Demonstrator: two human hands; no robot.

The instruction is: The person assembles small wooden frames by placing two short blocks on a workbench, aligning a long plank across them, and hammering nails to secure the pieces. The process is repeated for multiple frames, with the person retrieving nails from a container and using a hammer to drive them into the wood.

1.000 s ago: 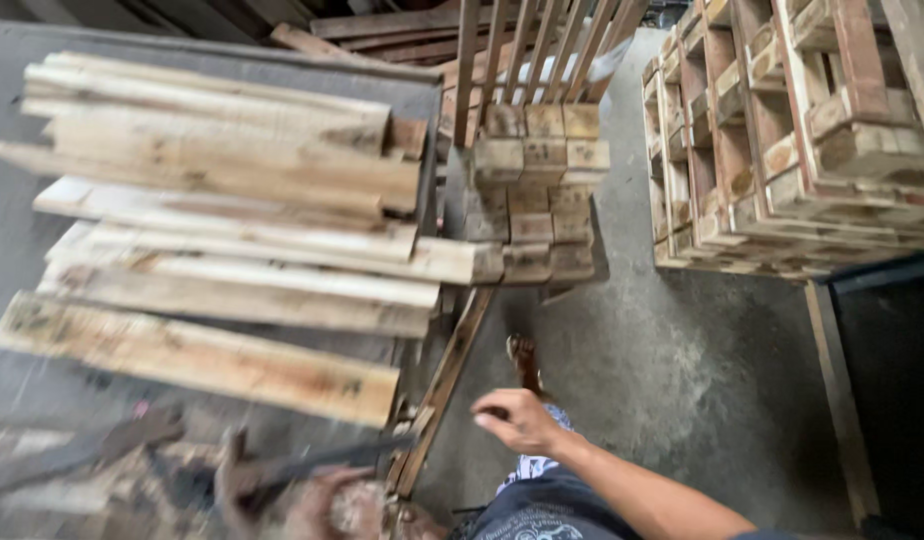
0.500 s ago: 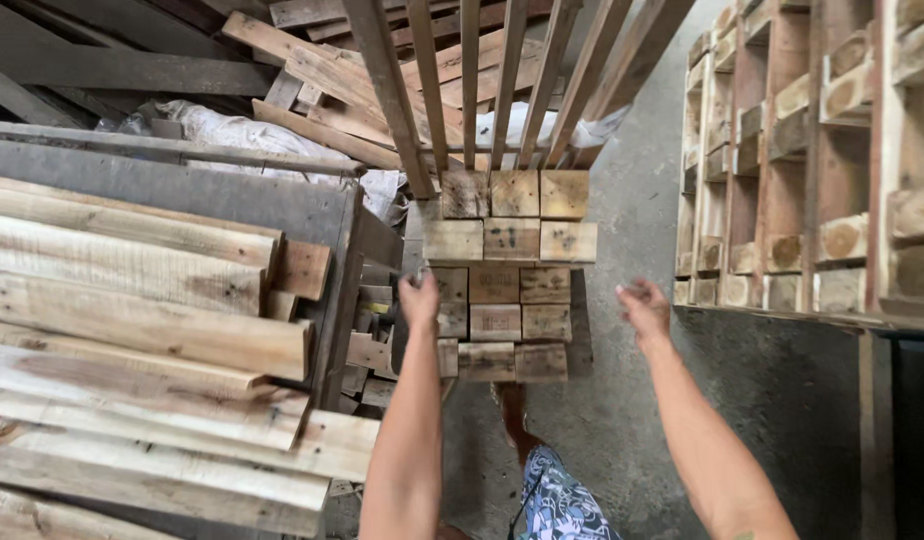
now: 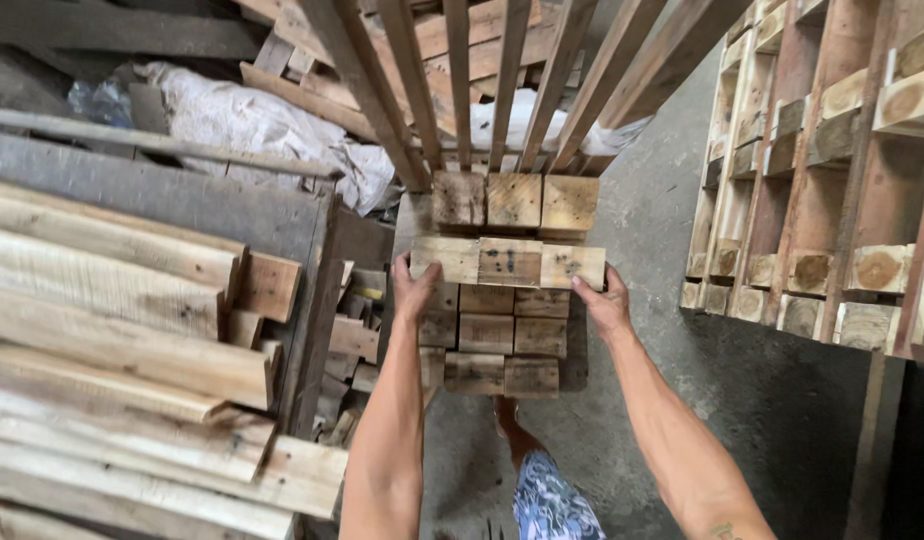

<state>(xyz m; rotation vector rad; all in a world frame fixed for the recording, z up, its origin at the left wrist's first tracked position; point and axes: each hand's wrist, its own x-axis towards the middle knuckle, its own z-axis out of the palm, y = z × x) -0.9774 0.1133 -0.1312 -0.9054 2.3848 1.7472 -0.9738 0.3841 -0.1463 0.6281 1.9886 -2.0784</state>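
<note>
Between the two outstretched arms, at the middle of the view, stood a stack of wooden blocks [image 3: 502,320], piled in rows of three. The left hand [image 3: 414,292] gripped the left end of the second row from the top [image 3: 508,262], thumb over the front face of the end block. The right hand [image 3: 602,305] pressed against the right end of the same row, fingers curled round the corner of its end block. Both hands were thus clamped on that row from opposite sides, with the blocks between them. One more row of blocks [image 3: 514,201] lay farther away and above it, and lower rows showed nearer, between the forearms.

Behind the stack, long wooden slats [image 3: 462,80] leaned up and away toward the far side. To the left lay a pile of rough planks [image 3: 112,330], with small offcuts [image 3: 352,340] in the gap between the planks and the stack. A crumpled white sheet [image 3: 252,125] lay at the far left. On the right stood stacked pallets [image 3: 822,180] on the grey concrete floor [image 3: 662,200]. Patterned shorts [image 3: 552,500] showed at the near edge.
</note>
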